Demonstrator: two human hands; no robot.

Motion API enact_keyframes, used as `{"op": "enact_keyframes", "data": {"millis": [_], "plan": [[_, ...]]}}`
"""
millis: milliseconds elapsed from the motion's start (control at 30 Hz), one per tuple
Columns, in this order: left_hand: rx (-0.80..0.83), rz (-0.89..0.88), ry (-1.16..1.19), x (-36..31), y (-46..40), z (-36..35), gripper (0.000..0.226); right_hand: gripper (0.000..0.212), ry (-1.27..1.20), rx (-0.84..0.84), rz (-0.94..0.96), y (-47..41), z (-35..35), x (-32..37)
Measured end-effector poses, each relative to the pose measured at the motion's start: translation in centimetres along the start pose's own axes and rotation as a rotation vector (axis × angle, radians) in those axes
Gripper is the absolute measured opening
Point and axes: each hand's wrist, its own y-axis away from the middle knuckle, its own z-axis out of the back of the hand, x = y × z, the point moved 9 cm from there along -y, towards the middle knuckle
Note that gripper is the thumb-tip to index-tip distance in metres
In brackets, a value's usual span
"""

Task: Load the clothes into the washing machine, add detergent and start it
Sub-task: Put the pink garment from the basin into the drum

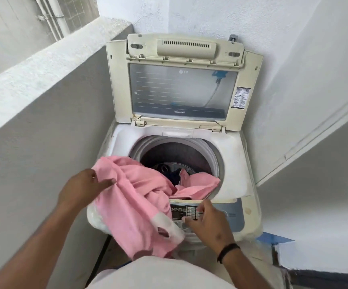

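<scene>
A cream top-loading washing machine stands in the corner with its lid raised against the back wall. A large pink garment drapes over the machine's front left rim, partly inside the drum and partly hanging down the front. A dark garment lies at the drum's bottom. My left hand rests on the pink garment's left edge, fingers fairly straight. My right hand hovers over the control panel with relaxed fingers, holding nothing. No detergent is in view.
A grey parapet wall runs close along the left. White walls enclose the back and right. A blue-edged ledge sits at the machine's lower right. A dark hose runs down the machine's left side.
</scene>
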Motion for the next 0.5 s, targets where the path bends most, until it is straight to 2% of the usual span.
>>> {"op": "enact_keyframes", "data": {"millis": [33,100,167,233,300,400,500], "plan": [[-0.075,-0.066,0.070,-0.2,0.7,0.0,0.056,0.046,0.016,0.044,-0.040,-0.1,-1.1,-0.2],[-0.106,-0.227,0.219,-1.2,2.5,-1.5,0.067,0.069,-0.007,0.137,-0.043,-0.2,-3.4,0.4],[0.036,-0.387,0.050,-2.8,4.0,-4.9,0.082,0.080,-0.046,0.236,0.008,-0.2,-5.6,2.2],[0.186,-0.487,-0.214,-3.7,5.1,-8.6,0.086,0.070,-0.034,0.309,0.066,-0.3,-7.4,4.5],[0.157,-0.562,-0.311,-4.2,5.0,-9.9,0.066,0.060,-0.020,0.383,0.105,-0.5,-8.8,6.3],[0.037,-0.610,-0.208,-5.0,3.9,-9.1,0.026,0.033,-0.127,0.469,0.094,-1.4,-10.3,7.1],[0.015,-0.630,-0.158,-6.1,3.0,-7.9,0.010,0.028,-0.306,0.357,0.107,-3.6,-8.8,8.1]]}}
